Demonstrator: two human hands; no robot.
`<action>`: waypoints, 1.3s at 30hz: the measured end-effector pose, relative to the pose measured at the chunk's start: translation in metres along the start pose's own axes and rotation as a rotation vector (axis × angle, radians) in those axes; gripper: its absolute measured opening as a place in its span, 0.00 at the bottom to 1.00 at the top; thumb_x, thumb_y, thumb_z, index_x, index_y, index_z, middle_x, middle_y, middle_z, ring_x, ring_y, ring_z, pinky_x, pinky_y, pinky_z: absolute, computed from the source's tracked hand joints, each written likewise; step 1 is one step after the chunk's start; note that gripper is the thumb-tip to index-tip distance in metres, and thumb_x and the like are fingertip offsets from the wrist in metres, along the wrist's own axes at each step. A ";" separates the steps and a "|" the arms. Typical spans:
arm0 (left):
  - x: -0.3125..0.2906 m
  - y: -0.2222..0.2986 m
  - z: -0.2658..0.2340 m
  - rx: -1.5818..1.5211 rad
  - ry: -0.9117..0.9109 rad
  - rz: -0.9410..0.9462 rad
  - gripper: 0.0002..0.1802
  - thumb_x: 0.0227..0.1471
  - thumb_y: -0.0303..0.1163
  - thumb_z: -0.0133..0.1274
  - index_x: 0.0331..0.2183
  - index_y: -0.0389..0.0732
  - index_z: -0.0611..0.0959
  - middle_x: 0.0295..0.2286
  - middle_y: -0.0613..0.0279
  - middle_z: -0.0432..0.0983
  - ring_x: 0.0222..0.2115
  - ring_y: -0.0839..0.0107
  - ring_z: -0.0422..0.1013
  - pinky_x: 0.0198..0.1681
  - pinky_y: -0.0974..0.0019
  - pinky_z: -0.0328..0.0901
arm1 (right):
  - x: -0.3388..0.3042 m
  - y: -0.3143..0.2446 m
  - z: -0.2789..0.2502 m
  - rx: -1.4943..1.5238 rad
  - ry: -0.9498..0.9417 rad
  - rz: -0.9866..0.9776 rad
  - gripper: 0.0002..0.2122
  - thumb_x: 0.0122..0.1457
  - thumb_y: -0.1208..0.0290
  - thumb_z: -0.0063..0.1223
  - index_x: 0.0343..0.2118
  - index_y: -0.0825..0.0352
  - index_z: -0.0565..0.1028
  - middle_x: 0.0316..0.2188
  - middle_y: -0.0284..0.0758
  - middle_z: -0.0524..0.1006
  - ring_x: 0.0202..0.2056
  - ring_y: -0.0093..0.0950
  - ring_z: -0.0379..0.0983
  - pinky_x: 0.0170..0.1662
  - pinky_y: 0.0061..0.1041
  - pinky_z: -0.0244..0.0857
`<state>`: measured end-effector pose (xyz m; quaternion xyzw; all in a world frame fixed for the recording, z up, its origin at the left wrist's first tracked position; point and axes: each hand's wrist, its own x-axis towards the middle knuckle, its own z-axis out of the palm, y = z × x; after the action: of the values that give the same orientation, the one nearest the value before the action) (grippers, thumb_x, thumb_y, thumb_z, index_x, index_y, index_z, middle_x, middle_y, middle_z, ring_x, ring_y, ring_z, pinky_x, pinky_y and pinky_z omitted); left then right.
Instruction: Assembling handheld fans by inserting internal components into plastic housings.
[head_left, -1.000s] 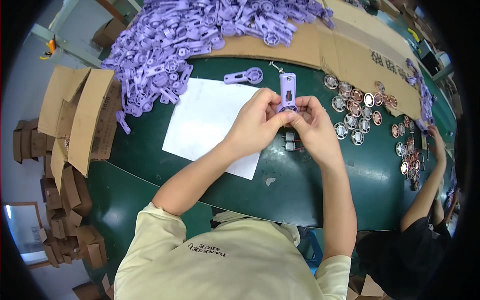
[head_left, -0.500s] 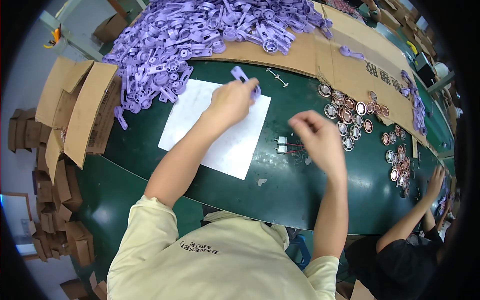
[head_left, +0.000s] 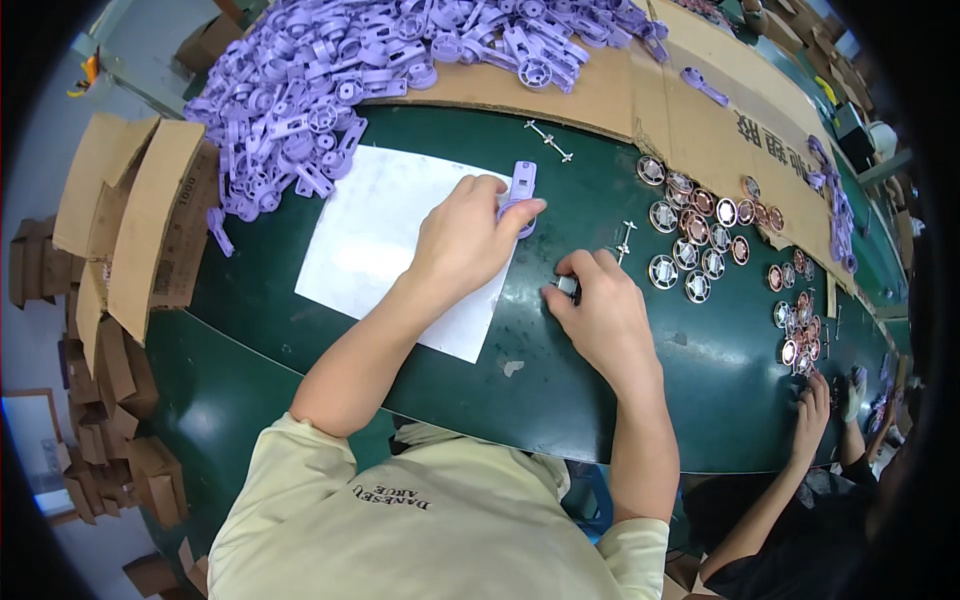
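Purple part: a flat lilac plastic lever piece with a round end point(head_left: 520, 192) lies at the right edge of the white paper sheet point(head_left: 385, 235) on the dark green tabletop point(head_left: 560, 390).
Left hand: I see my left hand point(head_left: 465, 240) resting on the sheet, fingers narrowed, thumb and forefinger pinching the round end of the lilac piece.
Right hand: my right hand point(head_left: 600, 310) sits just right of the sheet, fingers curled close over a small silvery metal bit point(head_left: 566, 286); I cannot tell how firmly it is held.
Metal pins: thin silver axle pins point(head_left: 547, 140) lie on the green top beyond the hands, another point(head_left: 625, 238) just beside my right hand.
Heap: a large pile of loose lilac plastic parts point(head_left: 330, 80) covers the brown cardboard sheet point(head_left: 600, 95) at the far side and spills toward the paper.
Wheels: round copper-and-silver metal discs point(head_left: 700, 240) are spread flat on the table to the right, well apart from my hands.
Boxes: flattened brown cardboard cartons point(head_left: 140, 220) stand at the left table edge; I see nothing inside them.
Co-worker: another person's hand point(head_left: 815, 400) touches the table at the lower right, near more discs.
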<state>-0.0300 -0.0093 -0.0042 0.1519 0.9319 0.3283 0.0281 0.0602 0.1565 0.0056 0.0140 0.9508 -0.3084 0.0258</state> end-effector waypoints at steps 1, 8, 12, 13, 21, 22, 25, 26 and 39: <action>0.000 0.005 0.005 0.034 0.094 -0.020 0.28 0.50 0.50 0.58 0.40 0.32 0.80 0.36 0.48 0.76 0.34 0.55 0.75 0.39 0.60 0.68 | 0.002 0.001 0.003 0.002 0.047 -0.023 0.11 0.52 0.70 0.59 0.36 0.69 0.77 0.34 0.44 0.75 0.30 0.41 0.76 0.36 0.38 0.70; -0.010 -0.014 -0.005 -0.121 -0.048 -0.024 0.16 0.52 0.40 0.58 0.38 0.40 0.79 0.29 0.54 0.76 0.22 0.61 0.73 0.27 0.62 0.67 | 0.006 -0.001 -0.006 0.404 0.155 0.005 0.08 0.53 0.74 0.59 0.33 0.71 0.74 0.31 0.39 0.74 0.26 0.30 0.74 0.31 0.27 0.69; -0.004 -0.022 -0.010 -0.853 -0.280 -0.145 0.15 0.58 0.39 0.54 0.42 0.39 0.79 0.27 0.66 0.75 0.21 0.79 0.71 0.23 0.73 0.64 | 0.011 0.010 0.001 0.656 0.319 0.123 0.09 0.58 0.77 0.55 0.40 0.72 0.70 0.32 0.37 0.75 0.29 0.19 0.73 0.31 0.21 0.69; -0.002 -0.020 -0.013 -0.899 -0.347 -0.148 0.19 0.61 0.38 0.48 0.48 0.35 0.75 0.34 0.63 0.77 0.30 0.70 0.76 0.31 0.70 0.69 | 0.013 0.010 0.005 0.755 0.402 0.077 0.10 0.59 0.77 0.53 0.42 0.73 0.70 0.32 0.36 0.76 0.30 0.19 0.74 0.32 0.21 0.70; -0.010 -0.008 -0.009 -1.499 -0.496 -0.312 0.21 0.65 0.34 0.39 0.54 0.31 0.67 0.47 0.49 0.71 0.45 0.53 0.74 0.54 0.55 0.67 | 0.005 -0.005 0.005 0.761 0.315 0.067 0.08 0.62 0.74 0.52 0.42 0.72 0.73 0.26 0.32 0.77 0.26 0.17 0.74 0.29 0.16 0.68; -0.010 -0.008 -0.008 -1.515 -0.466 -0.306 0.20 0.65 0.34 0.40 0.53 0.31 0.68 0.47 0.49 0.71 0.45 0.53 0.73 0.54 0.54 0.67 | 0.003 -0.008 0.005 0.695 0.305 0.079 0.09 0.62 0.74 0.53 0.43 0.71 0.74 0.25 0.32 0.77 0.24 0.17 0.74 0.27 0.17 0.68; -0.009 -0.009 -0.006 -1.528 -0.429 -0.308 0.17 0.64 0.34 0.42 0.48 0.32 0.70 0.46 0.48 0.72 0.46 0.53 0.73 0.55 0.53 0.67 | 0.002 -0.015 0.004 0.620 0.368 0.066 0.05 0.61 0.74 0.53 0.38 0.70 0.74 0.24 0.35 0.78 0.22 0.19 0.74 0.26 0.18 0.67; -0.008 -0.010 -0.005 -1.529 -0.419 -0.314 0.15 0.64 0.34 0.43 0.46 0.32 0.72 0.45 0.48 0.73 0.46 0.54 0.73 0.55 0.54 0.67 | 0.002 -0.016 0.004 0.620 0.386 0.073 0.05 0.61 0.75 0.53 0.36 0.70 0.73 0.24 0.35 0.78 0.23 0.20 0.75 0.26 0.19 0.67; -0.017 -0.002 0.000 -1.423 -0.483 -0.243 0.16 0.61 0.34 0.50 0.45 0.33 0.72 0.42 0.54 0.75 0.43 0.69 0.73 0.49 0.65 0.70 | 0.003 -0.018 0.014 0.386 0.552 -0.079 0.06 0.54 0.80 0.59 0.28 0.71 0.71 0.25 0.36 0.74 0.23 0.25 0.71 0.27 0.22 0.67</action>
<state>-0.0141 -0.0164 -0.0063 0.0609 0.4735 0.8023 0.3583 0.0565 0.1340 0.0042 0.0646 0.8457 -0.4683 -0.2475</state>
